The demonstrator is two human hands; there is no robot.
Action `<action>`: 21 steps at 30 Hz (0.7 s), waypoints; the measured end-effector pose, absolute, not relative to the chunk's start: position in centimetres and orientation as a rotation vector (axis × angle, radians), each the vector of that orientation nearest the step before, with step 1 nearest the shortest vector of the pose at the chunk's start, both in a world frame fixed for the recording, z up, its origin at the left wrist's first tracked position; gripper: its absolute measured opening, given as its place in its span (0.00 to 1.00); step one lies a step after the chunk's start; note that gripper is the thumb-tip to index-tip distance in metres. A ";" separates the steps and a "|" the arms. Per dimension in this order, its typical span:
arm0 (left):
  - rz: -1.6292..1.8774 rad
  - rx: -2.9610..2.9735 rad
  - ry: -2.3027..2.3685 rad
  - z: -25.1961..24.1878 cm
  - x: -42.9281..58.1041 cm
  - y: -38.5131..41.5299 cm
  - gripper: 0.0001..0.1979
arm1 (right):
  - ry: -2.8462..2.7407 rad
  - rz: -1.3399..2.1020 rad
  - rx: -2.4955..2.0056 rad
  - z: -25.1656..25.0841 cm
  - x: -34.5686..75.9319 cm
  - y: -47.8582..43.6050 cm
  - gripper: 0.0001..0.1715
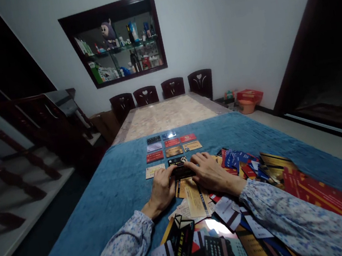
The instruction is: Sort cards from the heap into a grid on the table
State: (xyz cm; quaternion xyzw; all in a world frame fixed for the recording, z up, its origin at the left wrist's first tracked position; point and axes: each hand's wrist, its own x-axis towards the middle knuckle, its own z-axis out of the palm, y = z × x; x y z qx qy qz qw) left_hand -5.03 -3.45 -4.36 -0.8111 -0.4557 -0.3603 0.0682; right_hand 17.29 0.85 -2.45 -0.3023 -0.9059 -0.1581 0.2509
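Note:
My left hand and my right hand pinch a black card from its two ends. Another black card with yellow lettering shows just beyond it; whether the two touch, I cannot tell. Beside my left fingers lies a cream card. Farther out are rows of laid-out cards, among them a red card, a gold-brown card and a pale yellow card. Below my hands spreads a heap of mixed cards, with a gold card and a black VIP card on top.
A blue cloth covers the near part of the table. More cards, blue card and red card among them, lie around my right forearm. Several dark chairs stand at the far end. A wooden railing runs at left.

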 end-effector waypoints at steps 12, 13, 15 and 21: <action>-1.105 -2.427 -1.344 -4.1 -5.1 -3.3 0.20 | -2.402 -0.534 -0.742 -2.6 17.4 0.9 0.16; -1.093 -2.432 -1.352 -4.0 -5.1 -3.4 0.20 | -2.399 -0.535 -0.733 -2.6 17.4 0.9 0.17; -1.054 -2.438 -1.365 -3.7 -5.0 -3.6 0.21 | -2.388 -0.539 -0.712 -2.6 17.6 1.0 0.18; -0.939 -2.406 -1.339 -3.2 -4.9 -4.0 0.24 | -2.371 -0.535 -0.681 -2.6 17.7 1.2 0.21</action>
